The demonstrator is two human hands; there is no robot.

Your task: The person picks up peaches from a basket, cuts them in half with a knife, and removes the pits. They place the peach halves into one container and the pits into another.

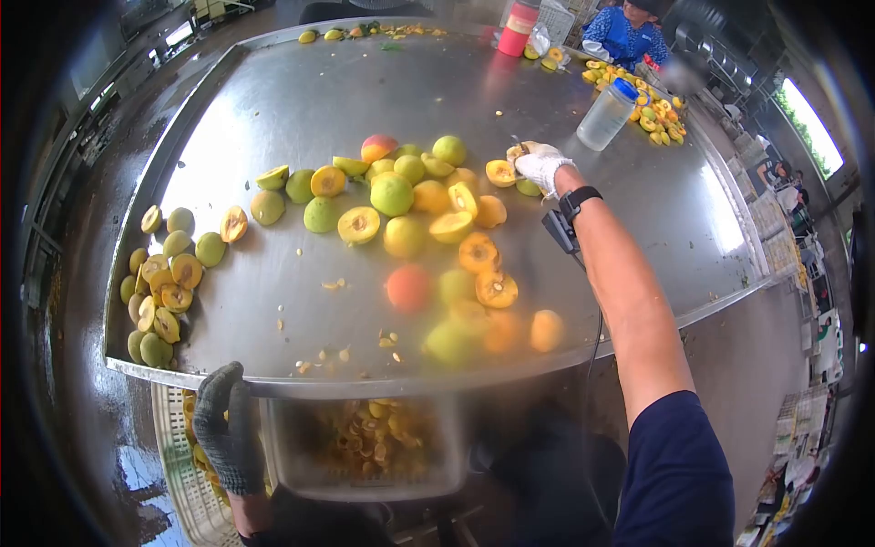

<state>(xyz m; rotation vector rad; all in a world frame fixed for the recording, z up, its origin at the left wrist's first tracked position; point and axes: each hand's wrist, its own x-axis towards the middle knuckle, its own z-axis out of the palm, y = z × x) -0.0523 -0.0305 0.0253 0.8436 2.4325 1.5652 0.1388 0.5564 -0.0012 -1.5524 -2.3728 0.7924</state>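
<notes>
In the head view, my right hand (pixel 544 167) wears a white glove and reaches far over the metal table (pixel 273 109). Its fingers are closed on a cut peach half (pixel 518 152); a small dark tip shows at the fingertips. Another yellow half (pixel 500 173) lies beside the fingers, and a green fruit (pixel 529 187) sits partly under the hand. My left hand (pixel 226 428), in a dark grey glove, is at the table's front edge, fingers stretched upward, with a small yellow speck by the thumb. Whole and halved peaches (pixel 392 194) form a heap left of my right hand.
More halves (pixel 169 283) pile at the left edge. Below the front edge are a plastic bin (pixel 292 456) of fruit scraps and a white crate (pixel 173 428). A clear blue-lidded jar (pixel 606 118) and a pink container (pixel 518 29) stand farther back. Another person (pixel 627 36) is at the far side.
</notes>
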